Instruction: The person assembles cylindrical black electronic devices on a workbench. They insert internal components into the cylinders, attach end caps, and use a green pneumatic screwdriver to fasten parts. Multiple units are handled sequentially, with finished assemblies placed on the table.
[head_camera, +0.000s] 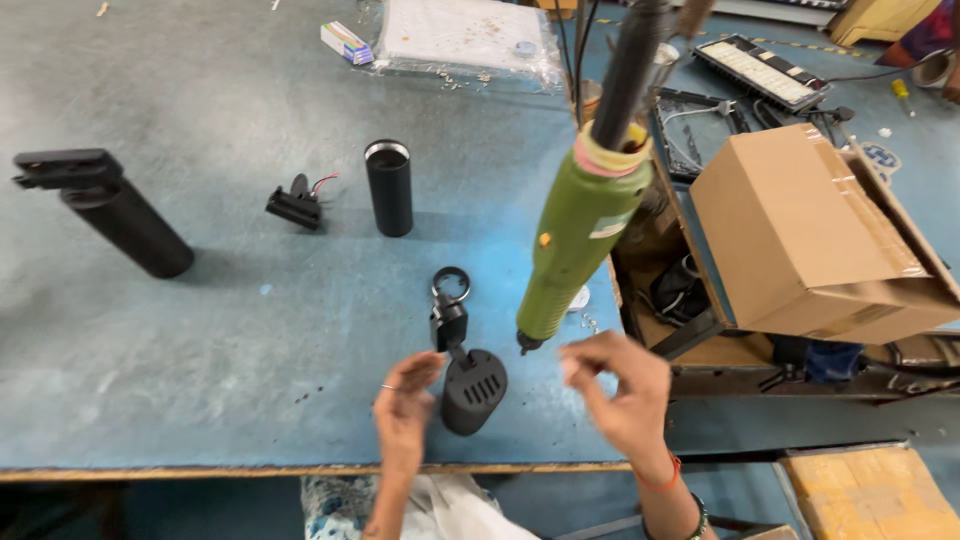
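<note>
Matt black plastic housing (473, 390); worn blue tabletop (230, 330).

Green screwdriver (580, 230) top cut off by upper edge; right hand (620, 385) motion-blurred.

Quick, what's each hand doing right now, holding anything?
Left hand: open, empty, fingers beside the black vented part on the blue table.
Right hand: fingers loosely curled, holding nothing, just under the hanging green screwdriver.
</note>
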